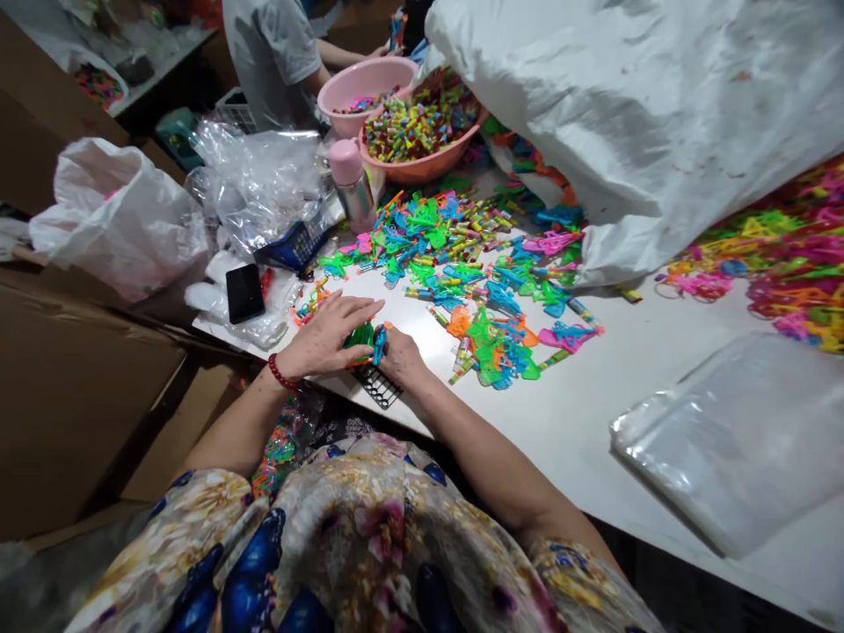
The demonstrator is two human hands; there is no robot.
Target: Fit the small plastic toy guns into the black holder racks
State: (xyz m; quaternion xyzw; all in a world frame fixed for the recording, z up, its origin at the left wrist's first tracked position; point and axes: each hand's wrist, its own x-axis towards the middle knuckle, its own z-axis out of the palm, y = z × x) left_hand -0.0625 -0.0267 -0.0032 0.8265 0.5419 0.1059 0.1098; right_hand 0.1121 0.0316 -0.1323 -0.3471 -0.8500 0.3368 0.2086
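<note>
My left hand [330, 336], with a red bead bracelet at its wrist, is at the table's near edge. Its fingers reach over a shiny green plastic piece [360, 335], which shows between the thumb and fingers. Close beside it, my right hand [403, 359] has its fingers curled round a small blue plastic piece [380, 344]; its fingertips are partly hidden. Just below both hands, a black grid-like rack [381, 388] lies at the table edge. A loose pile of green, blue, pink and orange plastic pieces [491, 347] with striped tubes lies to the right.
Beyond the hands spreads a larger heap of plastic pieces [422, 229]. An orange basin [422, 167], a pink basin [330, 101] and a pink-capped bottle [356, 198] stand behind. A phone [244, 294] lies left; clear bags [738, 448] lie right, below a big white sack [633, 105]. Another person [270, 61] sits behind.
</note>
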